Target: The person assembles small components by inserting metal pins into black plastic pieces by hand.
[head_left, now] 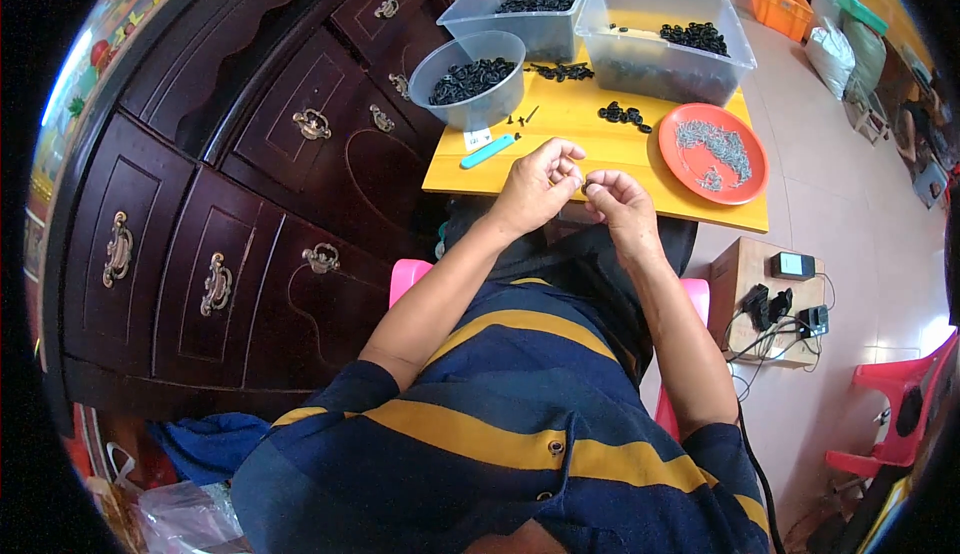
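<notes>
My left hand and my right hand meet over the near edge of a yellow table. Both pinch a tiny dark part between their fingertips; it is too small to identify. A red plate of small silver metal pieces lies just beyond my right hand. A few black ring parts lie loose on the table ahead of my hands. A blue flat tool lies left of my left hand.
A round clear bowl and two clear bins with black parts stand at the table's far side. A dark wooden cabinet is at left. A small stool with chargers and a red chair are at right.
</notes>
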Tool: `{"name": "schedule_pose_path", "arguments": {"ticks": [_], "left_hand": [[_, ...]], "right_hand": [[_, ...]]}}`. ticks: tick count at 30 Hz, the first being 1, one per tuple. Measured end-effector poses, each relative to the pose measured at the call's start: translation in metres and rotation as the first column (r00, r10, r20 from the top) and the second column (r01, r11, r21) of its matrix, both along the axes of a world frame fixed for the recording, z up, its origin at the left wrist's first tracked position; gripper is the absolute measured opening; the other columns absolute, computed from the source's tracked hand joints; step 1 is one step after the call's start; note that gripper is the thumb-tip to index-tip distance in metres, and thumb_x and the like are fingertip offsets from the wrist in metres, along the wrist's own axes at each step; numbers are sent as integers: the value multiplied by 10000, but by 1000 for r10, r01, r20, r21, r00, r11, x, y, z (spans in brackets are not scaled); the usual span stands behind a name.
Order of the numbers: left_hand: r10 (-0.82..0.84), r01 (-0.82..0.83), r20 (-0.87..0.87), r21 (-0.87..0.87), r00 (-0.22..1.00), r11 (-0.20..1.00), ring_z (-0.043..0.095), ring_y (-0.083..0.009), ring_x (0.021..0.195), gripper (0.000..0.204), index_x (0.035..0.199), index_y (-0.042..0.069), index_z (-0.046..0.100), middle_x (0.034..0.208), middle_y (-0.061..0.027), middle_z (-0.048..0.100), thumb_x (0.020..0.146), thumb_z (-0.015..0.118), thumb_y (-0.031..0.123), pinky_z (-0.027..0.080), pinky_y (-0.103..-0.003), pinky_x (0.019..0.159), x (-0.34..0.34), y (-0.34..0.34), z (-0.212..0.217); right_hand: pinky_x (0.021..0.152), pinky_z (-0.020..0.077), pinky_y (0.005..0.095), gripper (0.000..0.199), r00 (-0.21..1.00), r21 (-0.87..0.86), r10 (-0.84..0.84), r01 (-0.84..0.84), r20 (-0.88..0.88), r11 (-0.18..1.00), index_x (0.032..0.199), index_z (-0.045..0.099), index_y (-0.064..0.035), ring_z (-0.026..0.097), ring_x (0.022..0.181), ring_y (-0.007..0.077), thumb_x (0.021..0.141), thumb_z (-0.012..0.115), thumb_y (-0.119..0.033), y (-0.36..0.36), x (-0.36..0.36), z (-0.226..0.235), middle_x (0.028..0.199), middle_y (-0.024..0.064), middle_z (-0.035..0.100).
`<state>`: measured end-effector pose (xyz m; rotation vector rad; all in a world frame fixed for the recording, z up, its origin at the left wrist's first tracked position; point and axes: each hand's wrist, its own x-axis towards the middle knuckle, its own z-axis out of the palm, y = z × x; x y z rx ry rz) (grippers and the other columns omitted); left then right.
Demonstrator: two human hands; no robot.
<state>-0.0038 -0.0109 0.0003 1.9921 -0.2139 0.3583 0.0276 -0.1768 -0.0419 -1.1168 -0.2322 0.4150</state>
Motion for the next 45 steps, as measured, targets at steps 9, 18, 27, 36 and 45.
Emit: {"name": "schedule_pose_path", "arguments": {"ticks": [9,18,27,36,45], "left_hand": [[22,-22,-3,3,1000,1000,584,-62,666,235,1091,-1,595,768,-13,629,865,651,30,497,-234,634,-2,1,2],[20,-20,-19,45,1000,999,581,-58,650,218,1079,9,600,734,-10,620,866,636,33,492,-240,617,-3,0,4],[56,-53,-11,156,998,986,593,-80,615,183,1030,20,601,693,-17,611,848,626,20,491,-251,596,-4,-8,8],[9,-2,-63,108,998,994,569,-31,663,206,1070,22,602,759,14,615,868,643,24,485,-216,611,4,-9,7],[-9,18,-51,173,999,985,569,-27,655,229,1095,26,596,752,17,608,870,638,20,484,-213,605,7,-11,9]], "right_hand": [[621,473,225,123,999,-4,-35,35,23,999,1036,639,-23,569,678,88,917,652,-47,2,1,-2,834,14,643],[643,490,219,133,998,-71,-37,41,55,997,1041,649,-21,581,701,80,915,658,-60,3,0,-2,856,10,658],[664,516,232,110,992,-116,-83,94,93,989,1004,670,-14,598,715,82,905,664,-60,2,-2,-2,845,9,667],[660,533,251,145,997,-41,-79,80,24,996,1032,664,-10,616,713,100,898,673,-65,-2,3,-8,870,32,677],[651,525,236,143,997,-45,-74,74,3,996,1036,663,-21,606,700,92,905,672,-76,-3,4,-7,861,21,671]]}}
